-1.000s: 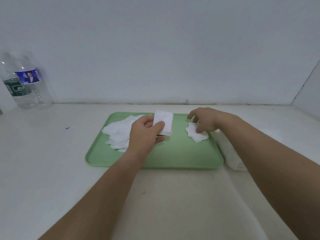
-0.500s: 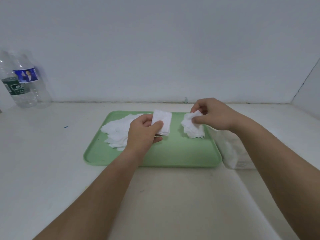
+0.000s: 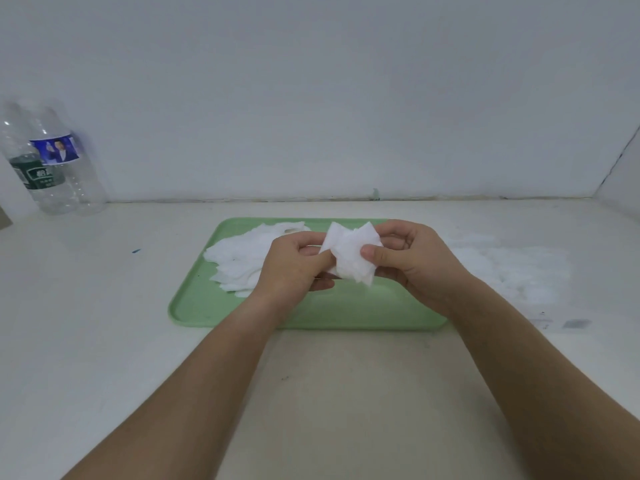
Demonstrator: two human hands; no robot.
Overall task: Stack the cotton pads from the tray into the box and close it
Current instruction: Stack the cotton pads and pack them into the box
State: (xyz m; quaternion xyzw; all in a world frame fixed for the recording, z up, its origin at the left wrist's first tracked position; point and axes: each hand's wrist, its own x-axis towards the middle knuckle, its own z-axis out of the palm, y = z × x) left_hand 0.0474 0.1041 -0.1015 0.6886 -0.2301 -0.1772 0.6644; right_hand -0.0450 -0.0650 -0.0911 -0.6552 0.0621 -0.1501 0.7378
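Observation:
A green tray (image 3: 194, 306) lies in the middle of the white table. On its left part rests a loose heap of white cotton pads (image 3: 239, 261). Above the tray's centre, my left hand (image 3: 294, 268) and my right hand (image 3: 412, 261) together grip an uneven bundle of cotton pads (image 3: 351, 258), thumbs on top. To the right of the tray a pale, translucent box (image 3: 509, 268) lies on the table; whether it is open I cannot tell.
Two clear plastic bottles (image 3: 52, 161) stand at the far left against the wall. The wall runs along the back, and a side wall closes the far right corner.
My right hand lifted a small pile of pads off the tray's right side and carried it left to the pads in my left hand. Both hands now hold one bundle.

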